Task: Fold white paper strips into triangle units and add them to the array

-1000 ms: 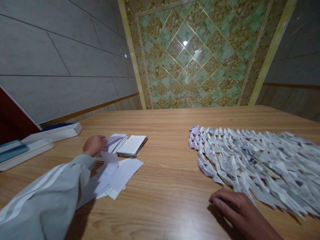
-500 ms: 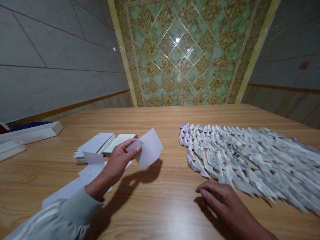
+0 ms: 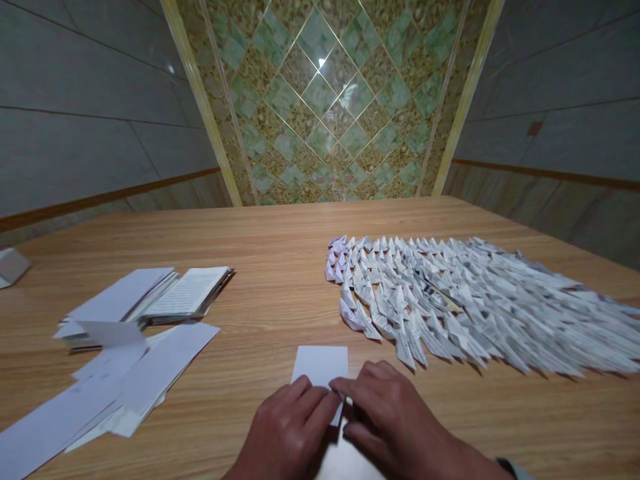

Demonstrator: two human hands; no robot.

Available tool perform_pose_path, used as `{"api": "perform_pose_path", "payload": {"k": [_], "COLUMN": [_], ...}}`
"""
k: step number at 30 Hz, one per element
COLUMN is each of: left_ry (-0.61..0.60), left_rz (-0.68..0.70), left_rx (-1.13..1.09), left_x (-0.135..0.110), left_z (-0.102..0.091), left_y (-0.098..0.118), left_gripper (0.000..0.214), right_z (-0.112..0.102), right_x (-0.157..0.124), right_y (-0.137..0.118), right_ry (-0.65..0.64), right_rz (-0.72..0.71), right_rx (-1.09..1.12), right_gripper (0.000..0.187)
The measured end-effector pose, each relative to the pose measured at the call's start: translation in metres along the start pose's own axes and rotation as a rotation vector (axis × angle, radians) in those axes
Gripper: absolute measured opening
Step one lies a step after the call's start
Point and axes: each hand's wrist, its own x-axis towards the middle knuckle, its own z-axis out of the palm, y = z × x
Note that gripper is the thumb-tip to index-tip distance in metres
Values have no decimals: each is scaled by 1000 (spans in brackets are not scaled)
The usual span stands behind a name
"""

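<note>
A small white sheet of paper (image 3: 321, 364) lies in front of me, its far part flat and its near part mostly covered by my fingers. My left hand (image 3: 296, 421) is closed on the near left part of the sheet, fingers curled inward. From the other side, my right hand (image 3: 393, 410) pinches the sheet at its near right part, the fingertips of both hands almost touching. To the right spread rows of folded paper pieces (image 3: 430, 303) with pointed tips, mostly white or printed, a few pale purple at the left end.
On the left lie a stack of papers (image 3: 117, 293) and an open printed book or pad (image 3: 189, 291). Loose white strips (image 3: 165, 367) fan out in front of them. A white box corner (image 3: 13, 265) shows at the far left. The wooden table (image 3: 270, 253) ends near a tiled wall.
My left hand has brought the paper down and right to the table in front of me. My right hand has moved left and taken hold of it. The view has turned right.
</note>
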Motion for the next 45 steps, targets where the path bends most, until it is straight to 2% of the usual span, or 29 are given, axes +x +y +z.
{"api": "perform_pose_path", "payload": {"k": [2,5,9,13,16,22,26,31,37,41,45], "left_ry": [11,-3,3,-88,-70,48,28,6,13,-48,-45], "left_rz": [23,38,31,-80,-186,-228,-243,-214,-238,-254,-265], "left_rx": [-22,-88,-179,-348,-434,-321,-317,-318,-303,-319,-323], "left_x": [-5,-13,-19,-23,-26,-33,-37,-34,-34,-38,-40], "left_z": [5,9,4,-2,-1,5,10,8,6,11,13], "left_y": [2,0,-12,-22,-24,-24,-23,-21,-22,-22,-21], "left_gripper": [22,20,24,19,15,20,33,38,40,44,43], "right_z": [2,2,-4,-11,-16,-8,-4,-4,3,6,7], "right_x": [0,1,0,-1,0,4,4,5,2,2,3], "right_y": [2,5,10,11,8,6,7,6,10,12,14], "right_ry": [-21,-85,-161,-201,-209,-139,-115,-102,-14,30,78], "right_rz": [10,-13,8,31,69,160,183,196,335,316,307], "right_rx": [-47,-65,17,99,104,148,148,129,102,75,16], "right_gripper": [5,14,11,12,12,12,18,22,22,26,20]}}
